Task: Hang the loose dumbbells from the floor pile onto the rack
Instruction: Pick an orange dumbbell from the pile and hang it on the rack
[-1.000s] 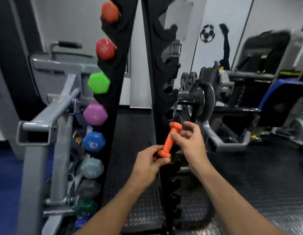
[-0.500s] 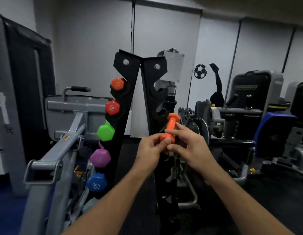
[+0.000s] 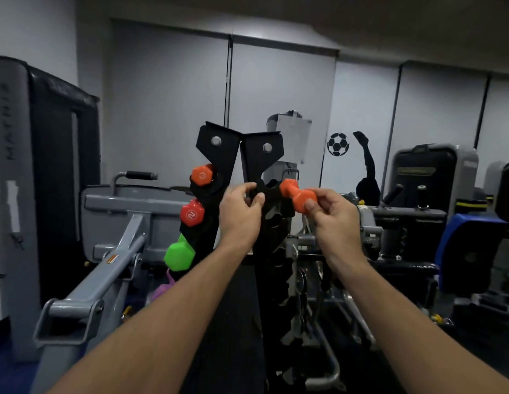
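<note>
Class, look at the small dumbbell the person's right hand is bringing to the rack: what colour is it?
Orange. The small hex-ended dumbbell, pinched by the right hand, shows best in the head view.

The small orange dumbbell (image 3: 297,194) is sitting at the top right of the black rack (image 3: 264,155), pinched by the right hand (image 3: 334,220). The left hand (image 3: 240,214) is blocking the rack's middle. Open air is waiting to the right of the dumbbell. Other dumbbells are filling the left side: orange (image 3: 202,175), red (image 3: 192,214), green (image 3: 179,253). Lower right hooks are looking free, maybe, but it is dark there.
</note>
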A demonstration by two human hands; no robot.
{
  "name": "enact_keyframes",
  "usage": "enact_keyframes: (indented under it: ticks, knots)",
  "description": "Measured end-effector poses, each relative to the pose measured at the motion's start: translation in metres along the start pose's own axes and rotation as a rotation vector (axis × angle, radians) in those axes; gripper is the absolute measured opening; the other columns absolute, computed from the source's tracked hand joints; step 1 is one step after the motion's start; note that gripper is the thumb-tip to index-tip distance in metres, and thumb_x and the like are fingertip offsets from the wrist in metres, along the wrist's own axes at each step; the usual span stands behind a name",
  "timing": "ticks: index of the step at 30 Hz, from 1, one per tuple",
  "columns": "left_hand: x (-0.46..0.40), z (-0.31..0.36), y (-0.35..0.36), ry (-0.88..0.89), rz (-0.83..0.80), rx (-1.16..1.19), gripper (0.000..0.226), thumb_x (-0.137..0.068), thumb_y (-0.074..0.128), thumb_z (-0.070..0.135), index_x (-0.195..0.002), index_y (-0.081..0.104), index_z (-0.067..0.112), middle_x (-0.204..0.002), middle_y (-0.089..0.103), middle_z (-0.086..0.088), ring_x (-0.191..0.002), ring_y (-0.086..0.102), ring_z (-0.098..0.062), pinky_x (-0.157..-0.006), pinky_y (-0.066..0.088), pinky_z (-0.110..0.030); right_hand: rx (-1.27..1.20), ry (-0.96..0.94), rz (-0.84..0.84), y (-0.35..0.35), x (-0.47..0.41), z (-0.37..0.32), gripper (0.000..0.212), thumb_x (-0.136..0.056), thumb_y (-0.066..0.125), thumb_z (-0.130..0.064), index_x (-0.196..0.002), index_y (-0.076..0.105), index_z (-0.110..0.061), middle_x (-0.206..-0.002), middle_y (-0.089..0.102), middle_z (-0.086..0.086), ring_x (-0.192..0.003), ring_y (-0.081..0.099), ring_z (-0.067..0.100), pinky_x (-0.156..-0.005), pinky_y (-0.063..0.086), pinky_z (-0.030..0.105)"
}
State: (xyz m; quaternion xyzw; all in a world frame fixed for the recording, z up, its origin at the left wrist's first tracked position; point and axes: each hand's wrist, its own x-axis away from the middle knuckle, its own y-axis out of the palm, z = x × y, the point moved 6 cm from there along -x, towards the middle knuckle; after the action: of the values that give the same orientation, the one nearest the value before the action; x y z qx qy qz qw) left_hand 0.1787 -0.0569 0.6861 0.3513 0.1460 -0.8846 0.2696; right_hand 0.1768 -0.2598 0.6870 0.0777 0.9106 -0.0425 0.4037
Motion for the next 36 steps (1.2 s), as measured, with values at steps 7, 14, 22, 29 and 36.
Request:
enact_keyframes:
  ticks: [7, 14, 22, 29, 36]
  knots:
    - [-0.03, -0.022, 0.025, -0.123, -0.174, -0.301, 0.062, -0.089, 0.075, 0.02, -0.142, 0.043, 0.011, -0.136, 0.055, -0.012, -0.124, 0.058, -0.031, -0.102, 0.052, -0.042, 0.099, -0.037, 0.131, 0.012, -0.039, -0.008, 0.02, -0.096, 0.068, -0.013, -0.115, 0.069, -0.019, -0.105, 0.074, -0.005, -0.101, 0.069, 0.009, -0.098, 0.056, 0.034]
    - [-0.021, -0.033, 0.039, -0.174, -0.253, -0.276, 0.052, -0.097, 0.065, 0.023, -0.141, 0.039, 0.012, -0.122, 0.064, -0.016, -0.115, 0.063, -0.035, -0.089, 0.051, -0.039, 0.191, -0.039, 0.031, 0.043, -0.057, -0.003, 0.018, -0.097, 0.066, -0.008, -0.112, 0.067, -0.017, -0.104, 0.067, -0.004, -0.1, 0.063, 0.01, -0.086, 0.047, 0.015]
    - [-0.03, -0.035, 0.045, -0.167, -0.245, -0.356, 0.06, -0.098, 0.065, 0.025, -0.146, 0.032, 0.011, -0.121, 0.064, -0.017, -0.114, 0.063, -0.037, -0.094, 0.055, -0.047, 0.261, 0.003, -0.044, 0.06, -0.076, 0.004, 0.019, -0.101, 0.061, -0.01, -0.119, 0.064, -0.013, -0.118, 0.068, 0.006, -0.111, 0.061, 0.019, -0.096, 0.051, 0.031]
    - [-0.027, -0.035, 0.044, -0.158, -0.232, -0.347, 0.055, -0.099, 0.063, 0.025, -0.144, 0.034, 0.013, -0.117, 0.065, -0.015, -0.109, 0.065, -0.034, -0.09, 0.057, -0.046, 0.306, 0.033, -0.087, 0.07, -0.087, 0.01, 0.022, -0.102, 0.061, -0.015, -0.124, 0.062, -0.013, -0.126, 0.067, 0.009, -0.12, 0.06, 0.024, -0.103, 0.051, 0.039]
    - [-0.026, -0.037, 0.044, -0.14, -0.227, -0.334, 0.048, -0.099, 0.063, 0.025, -0.138, 0.039, 0.014, -0.113, 0.065, -0.014, -0.107, 0.065, -0.033, -0.091, 0.057, -0.049, 0.294, 0.042, -0.139, 0.078, -0.086, 0.013, 0.025, -0.102, 0.06, -0.018, -0.127, 0.061, -0.013, -0.126, 0.063, 0.007, -0.117, 0.054, 0.017, -0.096, 0.045, 0.03]
